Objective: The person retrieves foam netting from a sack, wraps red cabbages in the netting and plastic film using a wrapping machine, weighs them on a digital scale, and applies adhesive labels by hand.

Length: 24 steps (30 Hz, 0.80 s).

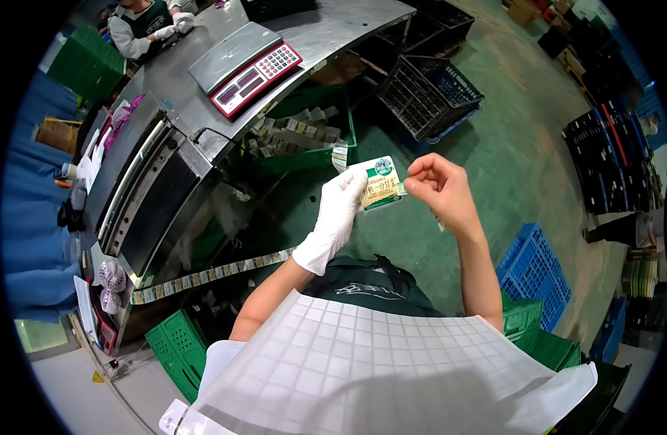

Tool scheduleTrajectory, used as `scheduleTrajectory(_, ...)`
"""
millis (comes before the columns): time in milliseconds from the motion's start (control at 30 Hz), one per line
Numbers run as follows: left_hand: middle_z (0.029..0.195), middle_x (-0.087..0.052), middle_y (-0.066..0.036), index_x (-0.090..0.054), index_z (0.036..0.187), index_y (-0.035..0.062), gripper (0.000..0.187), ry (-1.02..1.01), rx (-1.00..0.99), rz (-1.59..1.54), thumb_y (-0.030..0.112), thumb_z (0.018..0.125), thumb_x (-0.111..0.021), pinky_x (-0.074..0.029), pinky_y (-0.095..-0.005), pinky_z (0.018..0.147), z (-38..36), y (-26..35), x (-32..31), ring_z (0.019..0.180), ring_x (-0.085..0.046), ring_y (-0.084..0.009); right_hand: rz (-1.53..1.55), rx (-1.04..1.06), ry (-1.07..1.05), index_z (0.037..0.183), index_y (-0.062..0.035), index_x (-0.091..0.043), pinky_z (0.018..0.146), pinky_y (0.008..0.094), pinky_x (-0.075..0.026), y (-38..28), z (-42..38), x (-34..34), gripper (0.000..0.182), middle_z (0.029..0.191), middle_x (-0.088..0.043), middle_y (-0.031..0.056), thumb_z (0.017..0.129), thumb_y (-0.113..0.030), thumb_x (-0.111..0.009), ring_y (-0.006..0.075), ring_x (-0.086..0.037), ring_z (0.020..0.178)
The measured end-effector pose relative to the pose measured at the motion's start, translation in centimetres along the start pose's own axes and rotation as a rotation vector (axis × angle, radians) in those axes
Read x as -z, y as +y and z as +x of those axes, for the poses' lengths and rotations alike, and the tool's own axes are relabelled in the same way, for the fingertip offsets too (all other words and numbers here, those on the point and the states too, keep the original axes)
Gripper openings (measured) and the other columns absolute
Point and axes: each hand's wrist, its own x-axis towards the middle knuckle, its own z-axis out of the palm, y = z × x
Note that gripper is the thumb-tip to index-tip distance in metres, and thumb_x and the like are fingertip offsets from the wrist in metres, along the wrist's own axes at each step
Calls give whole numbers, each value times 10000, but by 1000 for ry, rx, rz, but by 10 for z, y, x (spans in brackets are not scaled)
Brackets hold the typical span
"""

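Observation:
In front of me, my left hand, in a white glove, grips a printed packaging card in green and yellow that reads ORGANIC. My right hand is bare, its thumb and forefinger pinched at the card's right edge. A small pale sticker shows at those fingertips, against the card. Below the right palm a pale scrap peeks out; what it belongs to is hidden. Just behind the gloved fingers a piece of label strip sticks up.
A long label strip runs along the bench at left. Label strips fill a green crate under the steel table, which bears a red-edged scale. A black crate, blue pallet and a gloved co-worker are nearby.

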Motion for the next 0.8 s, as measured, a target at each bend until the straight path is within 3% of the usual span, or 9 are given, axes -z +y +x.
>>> scheduleTrajectory(133,1012,-596,-68,-518,1127,-12,305,36,-4,2,180,892,-488,-485,-273,753,2,1,0,873,-593,-140,-219,81,21,834,7,-561,450,158,-315,0,-6,-9,143,714,-602,4,718,-30,-637,-15,-348,478)
scheduleTrajectory(300,991,-605,-68,-524,1123,-4,298,34,-29,27,184,896,-482,-485,-243,705,1,9,-3,837,-597,-123,-452,183,-3,843,-18,-556,393,208,-320,-4,-11,-19,193,706,-646,52,679,-41,-654,49,-368,400)
scheduleTrajectory(433,965,-616,-42,-553,1106,20,274,42,-50,31,184,909,-456,-483,-187,620,3,8,-4,804,-607,-96,-494,214,-9,854,-24,-554,394,214,-326,-3,-11,-22,205,711,-646,51,677,-44,-656,61,-368,393)
scheduleTrajectory(533,966,-615,-61,-539,1108,5,283,32,-60,-28,186,898,-480,-462,-201,612,5,7,-4,779,-594,-96,-510,207,13,845,-28,-549,398,219,-347,-2,-10,-24,194,706,-644,55,679,-42,-650,73,-416,407)
scheduleTrajectory(600,968,-614,-61,-539,1107,2,283,30,-56,-39,184,897,-483,-465,-203,616,6,5,-3,781,-595,-98,-572,300,71,839,-36,-539,425,251,-405,5,-8,-27,208,697,-637,66,680,-68,-669,135,-524,451)
scheduleTrajectory(733,975,-610,-78,-534,1100,-13,285,58,-18,12,179,892,-492,-485,-226,682,2,12,-7,818,-599,-119,-715,399,176,843,-44,-528,469,293,-455,14,-9,-29,262,687,-629,80,673,-130,-707,217,-600,540)
scheduleTrajectory(800,969,-610,-84,-535,1093,-16,284,59,-23,-11,177,890,-495,-485,-239,716,3,12,-4,833,-601,-133,-1021,411,329,860,-53,-514,502,324,-475,10,-7,-22,316,693,-628,99,672,-194,-725,271,-615,601)
